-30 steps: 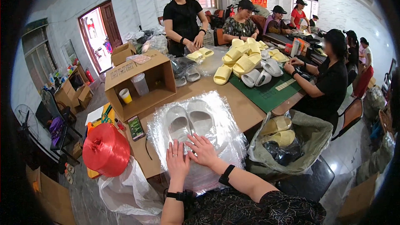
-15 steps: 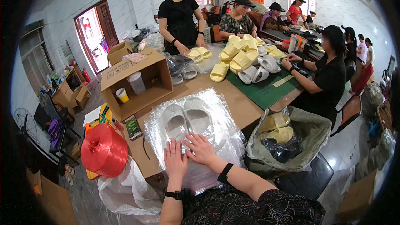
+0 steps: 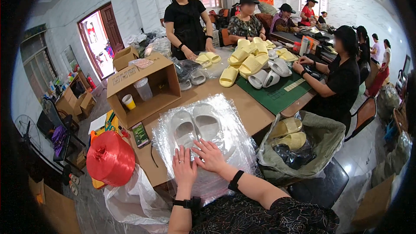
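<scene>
Side by side on a stack of clear plastic bags (image 3: 236,117) lies a pair of pale grey slippers (image 3: 207,115), toes toward me. Shiny film shows around the pair; they seem to be inside the top bag. My left hand (image 3: 185,167) rests flat on the plastic below the left slipper, fingers stretched out. Beside it, my right hand (image 3: 211,157) lies with fingers spread at the toe end of the slippers, its fingertips pointing up and left. Both palms press on the film and neither hand grips anything.
A cardboard box (image 3: 112,99) stands at the left, with a phone (image 3: 140,134) and a roll of red twine (image 3: 110,158) nearer me. Yellow and grey slippers (image 3: 253,64) pile up on a green mat (image 3: 271,97). At the right, a sack (image 3: 320,147) holds yellow slippers. Co-workers surround the tables.
The whole view has shifted slightly. My hands stay flat on the plastic in nearly the same place. The seated person across the table has raised their head.
</scene>
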`<state>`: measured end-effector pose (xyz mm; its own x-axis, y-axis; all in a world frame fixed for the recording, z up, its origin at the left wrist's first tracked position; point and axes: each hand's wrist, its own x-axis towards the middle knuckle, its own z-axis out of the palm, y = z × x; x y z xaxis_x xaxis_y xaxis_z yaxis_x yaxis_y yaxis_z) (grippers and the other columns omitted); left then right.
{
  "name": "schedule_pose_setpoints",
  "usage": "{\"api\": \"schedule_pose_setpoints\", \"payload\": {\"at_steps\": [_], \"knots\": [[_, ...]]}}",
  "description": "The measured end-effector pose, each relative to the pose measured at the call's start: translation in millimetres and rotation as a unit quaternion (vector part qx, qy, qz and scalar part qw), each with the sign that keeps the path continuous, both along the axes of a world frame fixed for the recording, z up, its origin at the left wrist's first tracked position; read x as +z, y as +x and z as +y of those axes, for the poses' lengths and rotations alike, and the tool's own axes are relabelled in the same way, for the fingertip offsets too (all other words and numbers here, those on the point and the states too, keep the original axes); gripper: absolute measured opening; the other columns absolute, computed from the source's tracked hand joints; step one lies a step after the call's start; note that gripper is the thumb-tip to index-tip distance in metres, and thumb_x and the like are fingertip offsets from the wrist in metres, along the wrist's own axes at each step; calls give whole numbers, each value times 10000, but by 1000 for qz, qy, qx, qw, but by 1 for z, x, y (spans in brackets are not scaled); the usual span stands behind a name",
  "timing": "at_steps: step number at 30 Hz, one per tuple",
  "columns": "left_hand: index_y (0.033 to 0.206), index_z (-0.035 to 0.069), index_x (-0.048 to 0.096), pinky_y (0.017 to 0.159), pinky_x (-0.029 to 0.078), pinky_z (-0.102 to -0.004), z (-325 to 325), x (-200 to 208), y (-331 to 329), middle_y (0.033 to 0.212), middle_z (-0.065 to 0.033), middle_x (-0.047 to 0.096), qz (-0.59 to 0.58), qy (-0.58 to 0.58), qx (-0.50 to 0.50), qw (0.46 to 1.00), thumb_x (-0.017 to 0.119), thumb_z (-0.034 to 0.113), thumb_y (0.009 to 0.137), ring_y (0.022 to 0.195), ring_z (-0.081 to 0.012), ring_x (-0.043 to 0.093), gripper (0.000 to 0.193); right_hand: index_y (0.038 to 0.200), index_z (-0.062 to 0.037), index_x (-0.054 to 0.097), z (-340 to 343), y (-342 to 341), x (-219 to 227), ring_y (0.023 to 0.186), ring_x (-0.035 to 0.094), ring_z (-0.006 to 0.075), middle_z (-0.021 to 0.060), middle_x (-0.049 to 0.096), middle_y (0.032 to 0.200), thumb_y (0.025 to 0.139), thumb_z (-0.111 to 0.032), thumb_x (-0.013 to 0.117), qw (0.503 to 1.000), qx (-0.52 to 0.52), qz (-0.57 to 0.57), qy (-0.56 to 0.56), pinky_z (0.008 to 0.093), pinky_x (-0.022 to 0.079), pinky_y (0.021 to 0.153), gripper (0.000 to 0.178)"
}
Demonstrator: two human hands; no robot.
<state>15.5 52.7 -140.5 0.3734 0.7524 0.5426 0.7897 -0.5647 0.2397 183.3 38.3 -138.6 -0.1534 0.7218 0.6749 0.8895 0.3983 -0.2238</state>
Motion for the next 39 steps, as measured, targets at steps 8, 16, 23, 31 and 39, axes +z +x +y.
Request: {"api": "schedule_pose_setpoints", "payload": {"at_steps": [8, 16, 23, 31, 39], "knots": [[1424, 85, 494, 1177, 252, -515, 0, 1, 0, 1569, -141, 371, -5, 2, -5, 1000, 610, 281, 907, 1450, -366, 328, 564, 1305, -158, 621, 0, 0, 1, 1374, 455, 304, 89, 499, 1489, 915, -339, 597, 1000, 4, 3, -1, 471, 345, 1120, 431], [1420, 91, 501, 1176, 257, -510, -1, 2, 0, 1573, -136, 369, -5, -1, -2, 1000, 605, 285, 909, 1446, -365, 333, 556, 1300, -154, 624, 1, 0, 1, 1368, 460, 305, 88, 504, 1483, 916, -344, 598, 1000, 6, 3, 4, 471, 354, 1116, 429], [1417, 89, 507, 1177, 253, -513, 0, -2, 0, 1570, -136, 374, 4, 0, 3, 1000, 596, 293, 914, 1444, -370, 331, 549, 1287, -96, 634, -3, 1, 2, 1363, 454, 324, 111, 497, 1484, 940, -342, 576, 1000, 11, 4, 1, 471, 353, 1118, 429], [1424, 88, 503, 1177, 251, -514, -1, 2, 1, 1567, -142, 376, -2, -1, 2, 1000, 592, 291, 918, 1445, -372, 331, 552, 1269, -96, 646, 1, 1, 1, 1359, 459, 323, 110, 504, 1477, 935, -345, 578, 1000, 9, 2, 8, 472, 353, 1118, 421], [1424, 88, 505, 1176, 254, -515, 1, -2, -1, 1572, -147, 370, 8, -3, 1, 1000, 590, 295, 922, 1451, -373, 326, 550, 1269, -112, 649, 1, 0, 0, 1375, 443, 319, 102, 505, 1477, 935, -351, 580, 1000, 12, 9, 2, 470, 347, 1125, 416]]}}
